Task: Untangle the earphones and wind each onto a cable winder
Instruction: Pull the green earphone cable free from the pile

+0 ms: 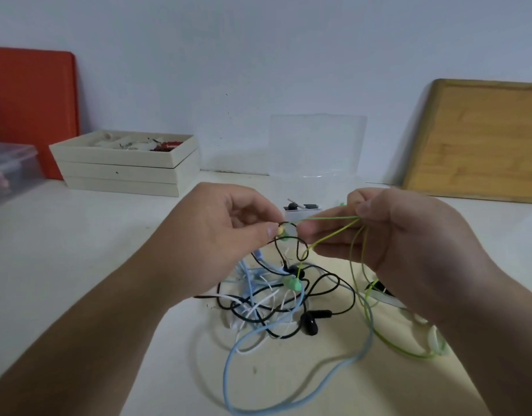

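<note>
A loose tangle of earphones (276, 298) lies on the white table (78, 250) just in front of the person, with both hands raised above it. At least four cords are mixed together: a thin black cord (327, 280) with glossy black earbuds, a pale blue cord (288, 406) that sweeps out in one wide loop toward the near edge, a white cord (258, 307) threaded through the middle, and a yellow-green cord (378, 334) trailing off to the right.

The left hand (228, 226) pinches a small mint-green earbud (284, 232) between thumb and forefinger, its other fingers curled. The right hand (402, 232) grips several strands of the yellow-green cord, bunched in its curled fingers, and two strands run taut from it toward the left hand. A second mint-green earbud (293, 283) hangs lower, down among the black loops (it seems to be on the same set, though the blur makes that hard to confirm).

Behind the hands stands a clear plastic box (317, 145). Farther left sits a stack of cream trays (123, 169), with an orange board (33, 106) leaning against the wall; a wooden board (480, 139) leans at the right.
</note>
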Available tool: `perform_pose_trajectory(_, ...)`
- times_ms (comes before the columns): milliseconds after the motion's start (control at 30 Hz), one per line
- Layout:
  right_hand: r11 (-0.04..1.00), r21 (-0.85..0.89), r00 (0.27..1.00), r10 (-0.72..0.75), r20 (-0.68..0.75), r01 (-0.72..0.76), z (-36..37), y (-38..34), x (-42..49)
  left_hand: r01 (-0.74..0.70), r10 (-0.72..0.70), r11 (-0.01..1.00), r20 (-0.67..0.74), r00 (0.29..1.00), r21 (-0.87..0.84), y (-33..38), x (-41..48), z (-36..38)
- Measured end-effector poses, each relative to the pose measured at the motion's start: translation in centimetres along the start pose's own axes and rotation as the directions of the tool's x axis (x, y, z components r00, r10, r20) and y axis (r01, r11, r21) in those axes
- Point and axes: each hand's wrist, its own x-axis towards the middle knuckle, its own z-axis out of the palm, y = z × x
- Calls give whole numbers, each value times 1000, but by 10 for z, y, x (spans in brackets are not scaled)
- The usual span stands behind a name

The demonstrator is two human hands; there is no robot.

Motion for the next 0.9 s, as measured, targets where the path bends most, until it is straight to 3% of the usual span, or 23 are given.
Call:
perform_pose_trajectory(100,1000,-25,1000,-2,3,2,1,0,1,47,-47,999,-69,996,-9,0,0,2)
perform_pose_trajectory(467,993,99,997,69,-44,-65,7,-10,-3,39,-37,995,30,999,-93,1,-1,5)
perform_pose_trajectory(633,989,130,996,76,-51,-69,6,-11,-3,122,-123,992,-14,992,-40,0,0,6)
perform_pose_trajectory(800,973,232,999,22,-47,-10,6,-12,-2,243,-237,957,-59,970,160,-6,0,6)
perform_pose_trajectory(900,966,260,997,8,-77,12,6,-11,0,272,-261,942,-83,962,196,-5,1,5)
